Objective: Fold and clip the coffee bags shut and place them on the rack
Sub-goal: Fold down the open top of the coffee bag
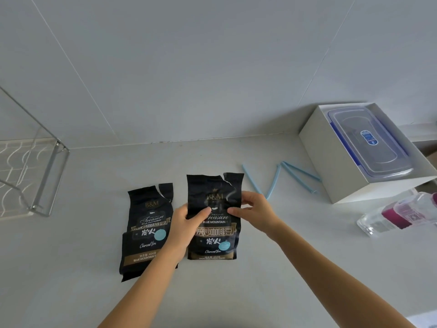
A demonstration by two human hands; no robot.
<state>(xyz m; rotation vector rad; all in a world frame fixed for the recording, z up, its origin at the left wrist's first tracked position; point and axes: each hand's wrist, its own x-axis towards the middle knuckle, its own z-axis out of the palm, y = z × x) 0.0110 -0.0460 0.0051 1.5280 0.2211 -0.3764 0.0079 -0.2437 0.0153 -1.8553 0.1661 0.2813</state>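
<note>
Two black coffee bags with torn-open tops lie flat on the pale counter. The right coffee bag (214, 235) is held at mid-height from both sides: my left hand (186, 223) grips its left edge with the thumb on the front, and my right hand (256, 213) pinches its right edge. The left coffee bag (144, 233) lies untouched beside my left wrist. Light blue clip sticks (275, 178) lie on the counter just beyond my right hand. The wire rack (50, 166) stands at the far left.
A white box (331, 162) holding a clear lidded container (369, 143) sits at the back right. A clear bottle with a magenta label (402, 215) lies on its side at the right edge. The tiled wall runs behind the counter.
</note>
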